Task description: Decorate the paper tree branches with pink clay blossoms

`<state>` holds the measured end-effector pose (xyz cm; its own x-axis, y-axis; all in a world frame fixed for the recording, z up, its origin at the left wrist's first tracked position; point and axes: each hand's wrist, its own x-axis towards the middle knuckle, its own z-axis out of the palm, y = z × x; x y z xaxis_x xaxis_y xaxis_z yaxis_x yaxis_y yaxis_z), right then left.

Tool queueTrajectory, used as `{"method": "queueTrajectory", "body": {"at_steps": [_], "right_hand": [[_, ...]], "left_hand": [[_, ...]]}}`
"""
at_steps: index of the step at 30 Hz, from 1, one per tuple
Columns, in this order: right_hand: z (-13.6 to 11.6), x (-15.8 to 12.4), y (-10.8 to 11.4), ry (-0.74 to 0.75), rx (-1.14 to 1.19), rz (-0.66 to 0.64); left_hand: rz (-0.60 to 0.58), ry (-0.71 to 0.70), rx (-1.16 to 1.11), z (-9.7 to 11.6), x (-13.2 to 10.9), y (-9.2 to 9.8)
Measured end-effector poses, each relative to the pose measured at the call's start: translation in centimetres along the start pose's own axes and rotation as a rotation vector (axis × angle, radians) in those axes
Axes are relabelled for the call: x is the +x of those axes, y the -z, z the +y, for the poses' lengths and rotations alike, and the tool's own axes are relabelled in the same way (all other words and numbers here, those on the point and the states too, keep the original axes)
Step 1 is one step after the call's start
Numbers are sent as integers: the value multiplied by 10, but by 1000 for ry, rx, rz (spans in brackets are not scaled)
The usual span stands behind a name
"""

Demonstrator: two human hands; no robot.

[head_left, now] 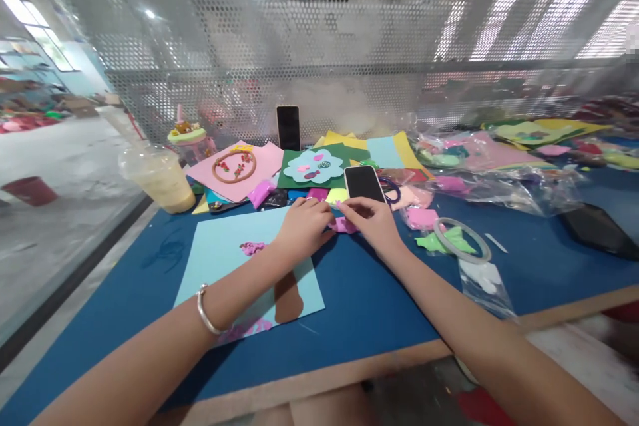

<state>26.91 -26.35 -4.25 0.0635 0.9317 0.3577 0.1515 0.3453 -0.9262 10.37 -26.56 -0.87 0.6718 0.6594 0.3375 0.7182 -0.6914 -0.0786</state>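
Over the blue table my left hand [305,227] and my right hand [373,221] meet, fingers closed on a soft lump of pink modelling clay [344,225]. Right thumb and forefinger pinch at its upper edge; the left fingers curl down beside it, partly hiding it. Beneath my left forearm lies a light blue sheet [210,259]. It bears a brown clay shape [288,299], a crumpled pink-purple clay patch [253,248], and more pink clay [249,328] along its near edge, partly covered by my arm.
Behind my hands lie a phone [365,184] and a green card with a cloud shape [314,170]. A drink cup [160,176] stands at the left edge. On the right are a tape roll [462,239], green clay [444,243] and a black object [602,229]. Perforated metal panel [319,33] rises behind.
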Motion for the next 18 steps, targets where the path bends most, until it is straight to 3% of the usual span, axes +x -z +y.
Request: {"method": "queueTrajectory", "body": {"at_steps": [11,18], "right_hand": [[6,1,-1,17,-48,-19],[6,-1,-2,9,-79,-38]], "left_hand": [[55,-142,100,3,-2,-8],[55,-73,-42,-1,-9,-4]]}}
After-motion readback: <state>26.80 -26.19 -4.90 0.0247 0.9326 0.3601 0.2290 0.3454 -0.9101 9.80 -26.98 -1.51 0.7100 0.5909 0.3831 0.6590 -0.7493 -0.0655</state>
